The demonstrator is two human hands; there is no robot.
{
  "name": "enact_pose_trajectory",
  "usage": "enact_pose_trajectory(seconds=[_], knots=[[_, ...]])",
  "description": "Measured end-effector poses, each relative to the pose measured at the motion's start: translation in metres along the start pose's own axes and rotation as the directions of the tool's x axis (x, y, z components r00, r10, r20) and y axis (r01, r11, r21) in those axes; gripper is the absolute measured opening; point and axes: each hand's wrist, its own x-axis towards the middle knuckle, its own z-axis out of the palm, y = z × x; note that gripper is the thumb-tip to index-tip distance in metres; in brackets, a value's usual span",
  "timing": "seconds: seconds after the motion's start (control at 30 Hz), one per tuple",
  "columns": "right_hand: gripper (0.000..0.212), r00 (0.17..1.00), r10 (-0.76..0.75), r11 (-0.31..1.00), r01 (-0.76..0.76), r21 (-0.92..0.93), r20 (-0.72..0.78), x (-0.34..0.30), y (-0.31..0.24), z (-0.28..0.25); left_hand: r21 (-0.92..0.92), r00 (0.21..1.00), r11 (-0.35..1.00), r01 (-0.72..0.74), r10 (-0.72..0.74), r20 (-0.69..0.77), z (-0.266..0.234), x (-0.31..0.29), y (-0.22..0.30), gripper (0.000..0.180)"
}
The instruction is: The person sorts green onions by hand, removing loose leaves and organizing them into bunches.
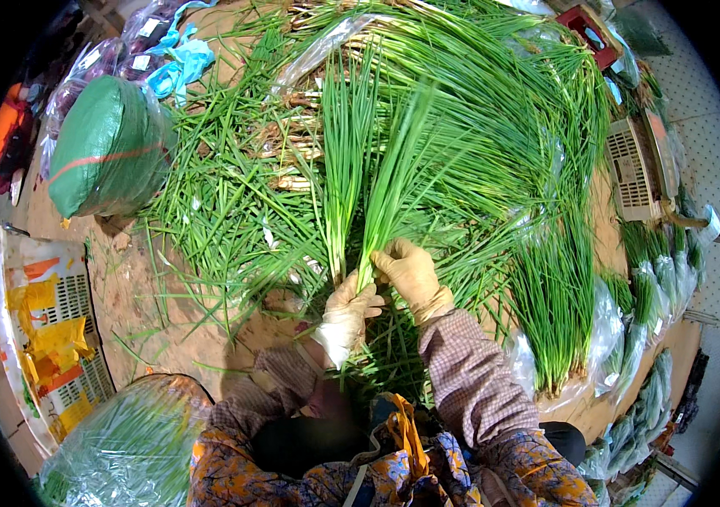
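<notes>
At the near edge is a patterned apron (pixel 246 460), with a clear plastic bag (pixel 123 444) of green stalks to its left. Checked sleeves (pixel 474 372) lead from there to two gloved hands near the middle. The left hand (pixel 348 317) is curled closed around the base of the left bunch (pixel 346 169) of long green stalks, which points to the far side. Just beyond it to the right, the right hand (pixel 410 272) has its thumb and fingers bent together, pinching the right bunch (pixel 389 194) low down; this bunch fans out to the far right, its lower end at the left hand.

Well to the left stands a slatted crate (pixel 60 329) with yellow and orange wrapping. To the right, a standing clump (pixel 552 313) of stalks rests with its roots toward the near side. Farther out, loose green leaves (pixel 225 203) litter the surface left of the bunches, and a rounded green bundle (pixel 106 152) sits at the far left. A beige crate (pixel 630 169) lies to the right. Farthest, a large heap (pixel 470 110) of stalks spreads to the right, a red crate (pixel 586 35) beyond it.
</notes>
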Motion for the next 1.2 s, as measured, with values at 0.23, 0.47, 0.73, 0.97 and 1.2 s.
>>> enact_pose_trajectory(seconds=[0.23, 0.47, 0.73, 0.97, 1.2], knots=[[0.013, 0.998, 0.063, 0.790, -0.051, 0.611, 0.002, -0.009, 0.005, 0.015, 0.169, 0.991, 0.978, 0.126, -0.133, 0.029, -0.001, -0.009, 0.027, 0.019], [0.011, 0.999, 0.053, 0.693, -0.031, 0.720, -0.008, -0.020, 0.003, 0.025, -0.039, 0.990, 0.989, 0.141, -0.140, 0.033, -0.005, -0.003, 0.024, 0.019], [0.026, 0.979, -0.202, 0.409, 0.073, 0.909, 0.012, -0.037, 0.025, -0.040, -0.264, 0.963, 0.947, 0.180, -0.114, 0.246, -0.030, 0.001, 0.030, 0.039], [0.048, 0.987, 0.066, 0.959, -0.102, 0.263, 0.144, -0.045, 0.029, -0.014, 0.227, 0.887, 0.935, -0.274, 0.154, 0.435, -0.024, -0.006, 0.028, 0.050], [0.027, 0.978, -0.149, 0.817, 0.038, 0.576, 0.148, -0.030, -0.004, -0.005, 0.135, 0.946, 0.980, -0.148, 0.100, 0.308, -0.005, -0.013, 0.034, 0.047]])
